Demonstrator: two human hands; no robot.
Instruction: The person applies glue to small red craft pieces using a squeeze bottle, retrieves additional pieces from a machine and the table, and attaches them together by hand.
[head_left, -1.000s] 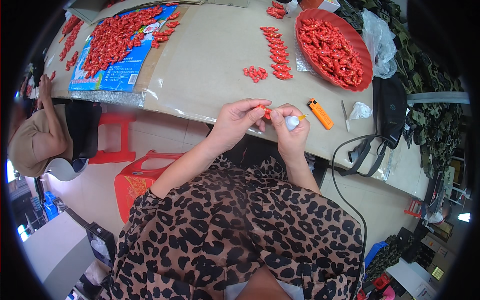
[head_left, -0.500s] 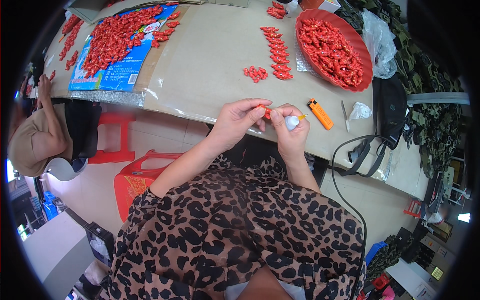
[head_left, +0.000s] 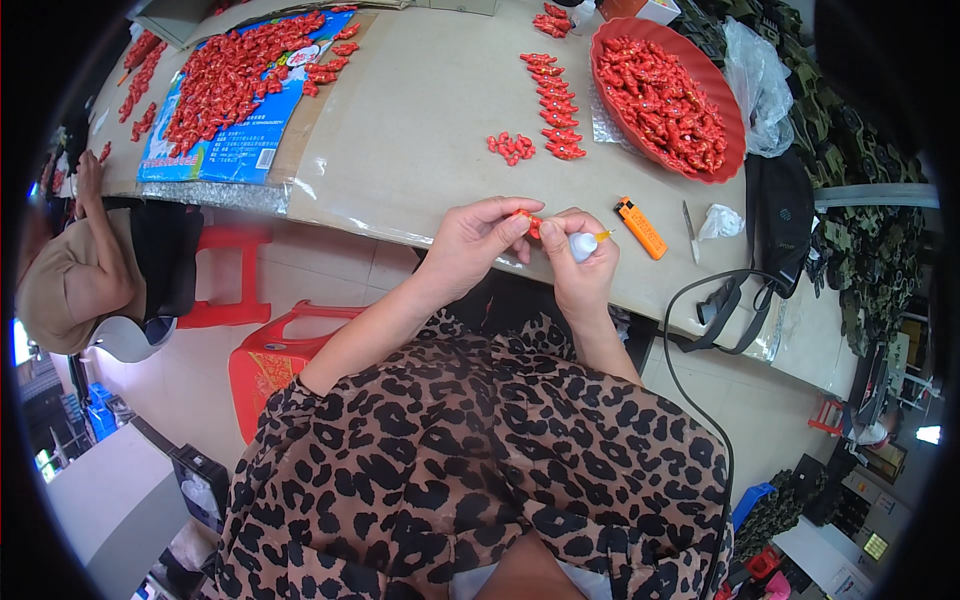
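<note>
Between my two hands, just off the table's near edge, is a small glossy red figure (head_left: 530, 222). My left hand (head_left: 470, 243) is closed, pinching the figure between thumb and fingertips. The thumb and forefinger of my right hand (head_left: 582, 285) meet its other end. Also gripped in that right hand is a small white squeeze bottle (head_left: 583, 246) with a yellow nozzle tip pointing right. My fingers cover much of the figure. Beyond my hands lie a small cluster of red pieces (head_left: 511, 148) and a column of red figures (head_left: 560, 118).
A scalloped red bowl (head_left: 738, 150) heaped with red figures stands back right. An orange lighter (head_left: 641, 229), a thin blade (head_left: 691, 232), crumpled tissue (head_left: 720, 222) and a black bag (head_left: 778, 215) lie right. More red pieces cover a blue sheet (head_left: 215, 165); a co-worker (head_left: 95, 270) sits left.
</note>
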